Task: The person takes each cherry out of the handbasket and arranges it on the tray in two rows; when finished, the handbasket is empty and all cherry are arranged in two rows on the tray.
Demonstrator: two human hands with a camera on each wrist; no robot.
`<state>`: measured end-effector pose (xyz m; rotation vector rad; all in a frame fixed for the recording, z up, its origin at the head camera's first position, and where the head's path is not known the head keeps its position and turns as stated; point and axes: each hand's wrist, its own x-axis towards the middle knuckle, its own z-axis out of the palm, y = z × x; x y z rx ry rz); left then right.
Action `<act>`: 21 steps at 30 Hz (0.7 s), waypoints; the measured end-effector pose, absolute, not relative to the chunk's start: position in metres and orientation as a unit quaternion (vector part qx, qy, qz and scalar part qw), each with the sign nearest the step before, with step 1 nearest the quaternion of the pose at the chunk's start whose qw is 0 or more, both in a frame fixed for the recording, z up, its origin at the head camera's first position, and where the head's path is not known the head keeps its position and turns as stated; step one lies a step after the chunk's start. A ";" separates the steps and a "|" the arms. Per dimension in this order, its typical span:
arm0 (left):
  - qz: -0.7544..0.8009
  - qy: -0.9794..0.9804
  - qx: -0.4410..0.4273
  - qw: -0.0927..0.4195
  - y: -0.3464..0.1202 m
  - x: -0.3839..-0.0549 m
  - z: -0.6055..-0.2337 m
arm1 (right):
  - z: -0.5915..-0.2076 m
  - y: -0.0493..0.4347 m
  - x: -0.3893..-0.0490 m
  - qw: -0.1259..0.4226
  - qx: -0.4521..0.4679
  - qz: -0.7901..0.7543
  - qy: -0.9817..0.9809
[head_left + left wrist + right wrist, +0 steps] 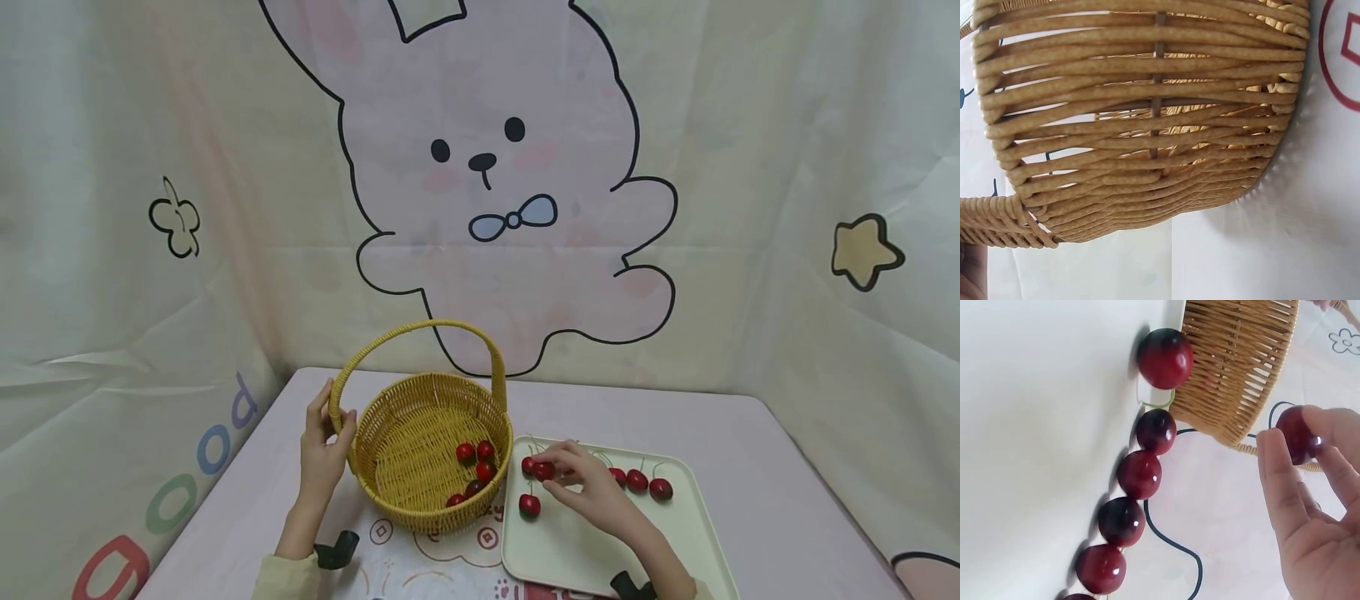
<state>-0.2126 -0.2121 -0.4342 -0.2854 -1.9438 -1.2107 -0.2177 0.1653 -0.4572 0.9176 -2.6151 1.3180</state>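
Observation:
My left hand (321, 458) grips the foot of the tall handle (497, 367) side of a round yellow woven basket (405, 450), at its left end. Several dark red cherries (466, 453) lie inside, toward the basket's right side. Over the pale tray (592, 550), my right hand (592, 492) pinches one cherry (1297, 434) between thumb and fingertips. Other cherries (637, 481), some with green stems, sit in a row along the tray's far part, and a single cherry (529, 506) lies nearer me. Basket weave (1147, 125) fills most of the left wrist view.
The tray's left edge stands right beside the basket on a white table (637, 410). A printed sheet (450, 558) with red drawings lies under the basket's front. Behind the table hangs a curtain (720, 250) with a cartoon rabbit.

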 end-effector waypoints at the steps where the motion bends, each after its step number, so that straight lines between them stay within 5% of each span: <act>1: -0.480 -0.770 -0.113 0.405 -0.212 -0.213 -0.434 | -0.458 0.167 -0.217 0.034 0.299 0.429 -0.852; 21: -0.480 -0.773 -0.109 0.400 -0.212 -0.213 -0.434 | -0.469 0.186 -0.214 -0.018 0.316 0.373 -0.872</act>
